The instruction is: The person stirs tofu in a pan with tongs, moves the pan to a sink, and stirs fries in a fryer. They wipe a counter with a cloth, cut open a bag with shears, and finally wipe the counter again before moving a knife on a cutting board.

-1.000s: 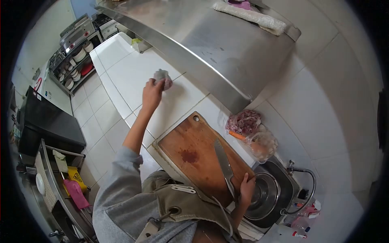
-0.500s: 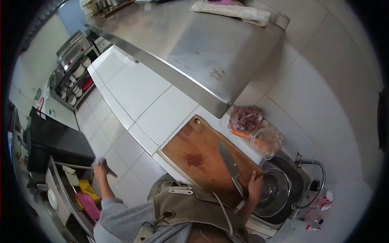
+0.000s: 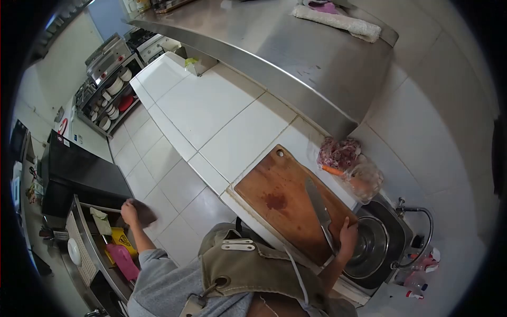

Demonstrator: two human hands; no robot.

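Note:
My right hand [image 3: 346, 239] grips the right edge of a wooden cutting board [image 3: 264, 182], beside the sink. A large kitchen knife [image 3: 318, 206] lies on the board, its handle next to my wrist. A dark red wet stain marks the board's middle. My left hand [image 3: 129, 214] is out to the left, closed, above the floor and by the metal cabinet. From it sticks a flat brownish-grey, blade-like thing [image 3: 145, 211], too blurred to name for certain.
A bag of reddish shredded food [image 3: 339, 153], a carrot [image 3: 332, 170] and a clear bag [image 3: 365, 182] sit beyond the board. The sink [image 3: 388, 238] holds a metal bowl [image 3: 369, 247]. A steel shelf [image 3: 296, 58] overhangs the white counter [image 3: 211, 119]. Pink cloth [image 3: 122, 261] lies at left.
The view has shifted, so the counter and board appear farther right. The flat thing at my left hand has turned and shows a broader face. My right hand stays at the board's edge.

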